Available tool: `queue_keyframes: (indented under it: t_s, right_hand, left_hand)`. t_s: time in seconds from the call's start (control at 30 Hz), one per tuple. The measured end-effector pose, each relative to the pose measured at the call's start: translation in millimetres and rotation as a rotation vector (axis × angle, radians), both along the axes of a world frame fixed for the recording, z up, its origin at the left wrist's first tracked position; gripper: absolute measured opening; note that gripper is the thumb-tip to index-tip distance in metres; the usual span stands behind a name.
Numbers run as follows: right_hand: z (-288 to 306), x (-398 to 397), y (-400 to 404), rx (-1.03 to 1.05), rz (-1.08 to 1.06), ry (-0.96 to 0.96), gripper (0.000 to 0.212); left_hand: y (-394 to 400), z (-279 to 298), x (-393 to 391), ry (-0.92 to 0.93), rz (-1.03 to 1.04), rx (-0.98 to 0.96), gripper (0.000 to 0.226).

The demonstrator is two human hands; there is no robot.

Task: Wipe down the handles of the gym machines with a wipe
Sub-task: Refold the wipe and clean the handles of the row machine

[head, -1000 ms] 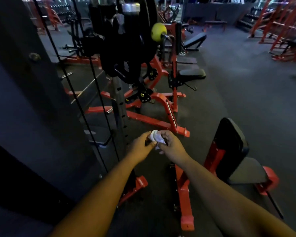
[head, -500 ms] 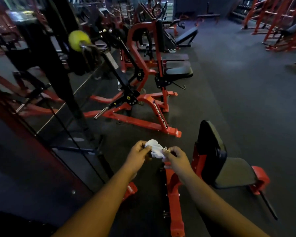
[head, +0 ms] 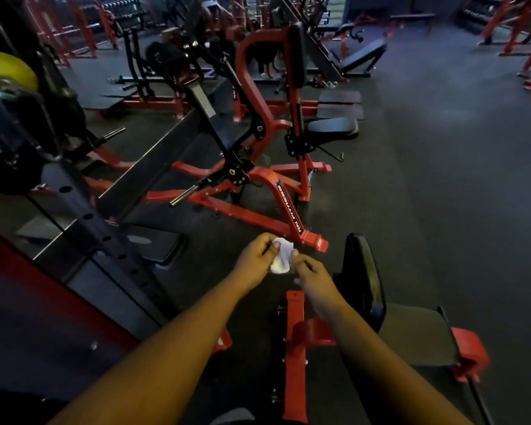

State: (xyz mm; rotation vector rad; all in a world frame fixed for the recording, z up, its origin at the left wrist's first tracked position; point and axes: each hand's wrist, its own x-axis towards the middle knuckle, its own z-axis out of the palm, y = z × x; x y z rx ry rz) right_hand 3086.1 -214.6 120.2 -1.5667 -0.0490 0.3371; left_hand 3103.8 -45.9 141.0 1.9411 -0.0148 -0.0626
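A crumpled white wipe is held between both my hands in front of me, above the dark floor. My left hand pinches its left side with thumb and fingers. My right hand grips its right side with curled fingers. Ahead stands a red and black plate-loaded machine with a black seat and a steel bar end; its handles are not clearly visible. No machine handle is touched by either hand.
A red-framed bench with a black back pad and seat sits just right below my arms. A black perforated rack post and a yellow ball are at the left. Dark rubber floor stretches right.
The view has swung to the right, so the rack and yellow ball slid left. Both hands stayed together on the wipe, working it between the fingers.
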Motion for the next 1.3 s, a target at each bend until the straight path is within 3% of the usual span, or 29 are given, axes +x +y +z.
queue_keyframes:
  t_s: [0.07,0.23,0.33,0.43,0.5,0.6,0.73,0.83,0.97,1.1,1.23,1.3]
  right_hand:
    - [-2,15,-8,-0.003,0.003,-0.019,0.042]
    - [-14,60,-17,-0.116,-0.079,-0.192,0.013]
    - [-22,98,-23,-0.162,-0.196,-0.195,0.024]
    - [-25,146,-24,-0.154,-0.262,-0.196,0.016]
    - [-32,184,-25,-0.123,-0.338,-0.153,0.013]
    - [-54,249,-24,-0.075,-0.473,-0.079,0.015]
    - [-84,332,-5,-0.120,-0.507,-0.017,0.019]
    - [-95,391,21,-0.168,-0.469,0.016,0.013]
    - [-96,466,55,-0.138,-0.461,0.059,0.016]
    - [-80,521,95,0.003,-0.507,0.156,0.025]
    - [-63,560,127,0.044,-0.460,0.152,0.025]
    - [-54,571,130,0.043,-0.421,0.131,0.024]
  left_hand:
    - [-3,-4,18,-0.044,-0.007,0.056,0.012]
    - [-17,-17,67,-0.059,0.029,-0.015,0.013]
    - [-29,-25,106,0.007,0.103,-0.133,0.008]
    - [-35,-38,155,0.162,-0.017,-0.189,0.020]
    - [-31,-47,193,0.228,-0.141,-0.113,0.032]
    - [-17,-69,265,0.263,-0.199,-0.126,0.025]
    - [6,-110,363,0.398,-0.069,-0.374,0.004]
    - [18,-132,424,0.533,0.040,-0.632,0.009]
    - [38,-137,487,0.626,0.185,-0.791,0.017]
    - [79,-125,538,0.633,0.146,-0.611,0.044]
    - [135,-107,560,0.745,-0.171,-0.255,0.030]
    - [155,-105,568,0.723,-0.155,-0.350,0.023]
